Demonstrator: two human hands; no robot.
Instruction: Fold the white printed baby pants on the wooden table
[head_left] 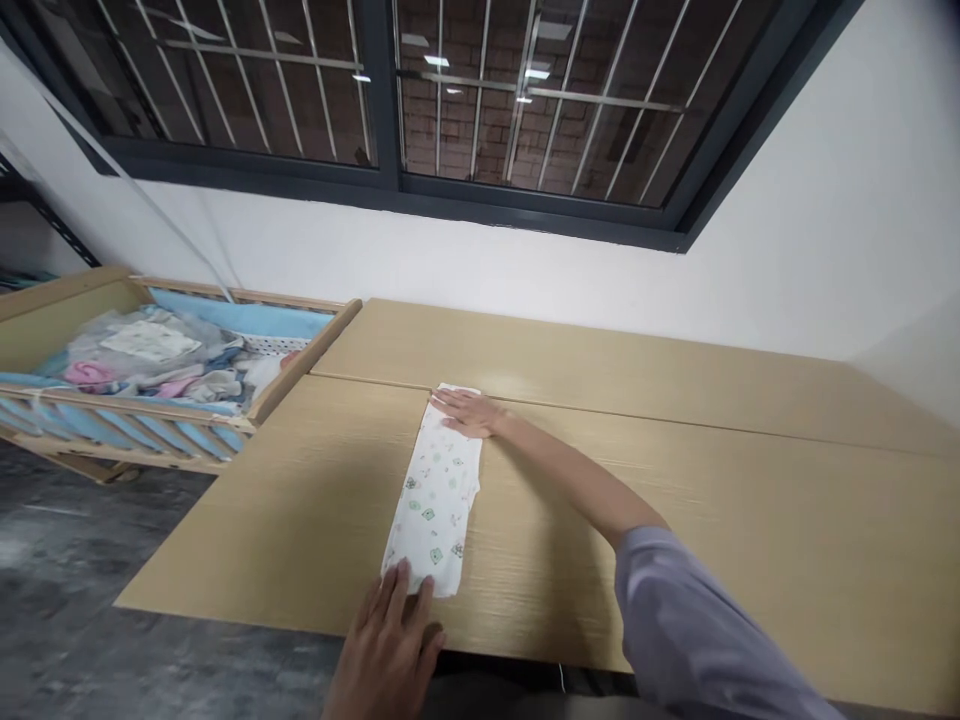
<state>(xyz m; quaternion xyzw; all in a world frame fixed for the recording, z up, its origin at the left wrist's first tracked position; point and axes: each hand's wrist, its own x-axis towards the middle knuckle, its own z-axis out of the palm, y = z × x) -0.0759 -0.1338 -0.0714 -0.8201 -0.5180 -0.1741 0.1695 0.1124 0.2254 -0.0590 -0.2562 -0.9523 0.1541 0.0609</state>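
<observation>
A white baby garment [435, 490] with small green prints, folded into a long narrow strip, lies flat on the wooden tabletop [315, 510]. It looks like folded baby trousers, though the exact kind is hard to make out. My right hand [469, 412] rests flat on its far end, fingers stretched out to the left. At the near end, my left hand [394, 630] touches the edge with its fingertips, the fingers spread and nothing gripped.
A wooden crib [300, 365] with blue lining stands left of the table, holding a heap of baby clothes [161, 350]. Behind the table are a white wall [480, 270] and a barred window [390, 180]. A seam runs across the tabletop. Grey floor [67, 570] shows at the lower left.
</observation>
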